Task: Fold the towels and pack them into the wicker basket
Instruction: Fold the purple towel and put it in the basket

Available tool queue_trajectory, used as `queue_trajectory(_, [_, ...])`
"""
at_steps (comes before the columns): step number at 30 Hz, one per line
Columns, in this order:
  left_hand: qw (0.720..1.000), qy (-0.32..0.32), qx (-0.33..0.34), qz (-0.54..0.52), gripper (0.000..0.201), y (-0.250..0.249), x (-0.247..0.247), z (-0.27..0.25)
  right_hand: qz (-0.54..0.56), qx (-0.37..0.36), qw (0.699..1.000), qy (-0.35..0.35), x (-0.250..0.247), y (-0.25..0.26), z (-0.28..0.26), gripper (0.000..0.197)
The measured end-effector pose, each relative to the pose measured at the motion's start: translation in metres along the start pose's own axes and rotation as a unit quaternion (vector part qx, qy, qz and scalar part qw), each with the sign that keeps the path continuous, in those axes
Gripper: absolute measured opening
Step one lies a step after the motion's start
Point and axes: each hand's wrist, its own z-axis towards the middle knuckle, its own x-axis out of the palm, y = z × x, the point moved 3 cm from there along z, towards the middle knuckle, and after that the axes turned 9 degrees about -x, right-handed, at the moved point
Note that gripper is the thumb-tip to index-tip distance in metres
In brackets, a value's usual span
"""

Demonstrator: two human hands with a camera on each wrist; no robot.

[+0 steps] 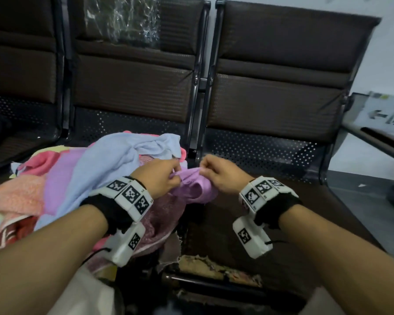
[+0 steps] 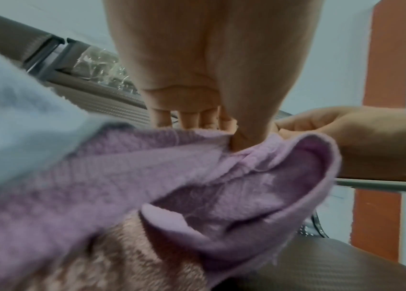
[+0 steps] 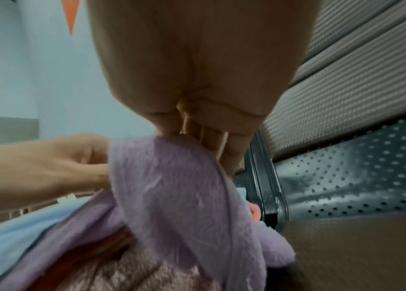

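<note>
Both hands pinch the top edge of the purple towel (image 1: 192,185), left hand (image 1: 156,176) and right hand (image 1: 223,176) close together, likely to find its corners and spread it; it hangs right of the pile (image 1: 62,178); no basket shows.

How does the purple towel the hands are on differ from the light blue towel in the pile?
The purple towel is pinched along its edge by the left hand and the right hand; the light blue towel is touched by neither. The purple one is raised at the pile's right edge, near the bare seat; the blue one lies draped across the pile. The visible purple part looks smaller. Both are crumpled and unfolded.
</note>
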Motion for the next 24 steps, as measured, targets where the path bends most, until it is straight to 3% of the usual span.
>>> queue_trajectory(3, [0.999,-0.021,0.045,-0.024,0.008,-0.030,-0.006,-0.006,0.023,0.012,0.997,-0.067,-0.030,-0.005,-0.026,0.009])
queue_trajectory(6, [0.996,-0.037,0.081,-0.026,0.023,-0.057,-0.007,-0.008,0.053,0.014,0.983,-0.177,-0.061,-0.016,-0.052,0.014])
queue_trajectory(9, [0.995,-0.010,0.100,0.002,0.029,-0.074,0.001,-0.007,0.061,0.002,0.950,-0.307,-0.090,-0.031,-0.073,0.022])
queue_trajectory(11, [0.995,0.016,0.096,0.018,0.031,-0.079,0.011,-0.006,0.057,-0.001,0.933,-0.355,-0.099,-0.041,-0.083,0.022])
queue_trajectory(13, [0.995,0.039,0.090,0.027,0.030,-0.081,0.022,-0.003,0.049,0.017,0.942,-0.333,-0.097,-0.052,-0.088,0.013])
queue_trajectory(15, [0.995,0.060,0.084,0.011,0.024,-0.083,0.031,0.000,0.021,0.043,0.967,-0.250,-0.088,-0.063,-0.092,0.008])
queue_trajectory(18, [0.991,0.080,0.073,-0.079,0.015,-0.086,0.037,0.008,-0.007,0.066,0.991,-0.115,-0.075,-0.078,-0.096,0.021])
queue_trajectory(21, [0.975,0.104,0.037,-0.192,0.020,-0.092,0.040,0.015,-0.056,0.093,0.994,-0.019,-0.069,-0.092,-0.099,0.035])
queue_trajectory(24, [0.946,0.116,-0.005,-0.304,0.025,-0.091,0.042,0.017,-0.146,0.123,0.981,0.030,-0.067,-0.107,-0.106,0.025])
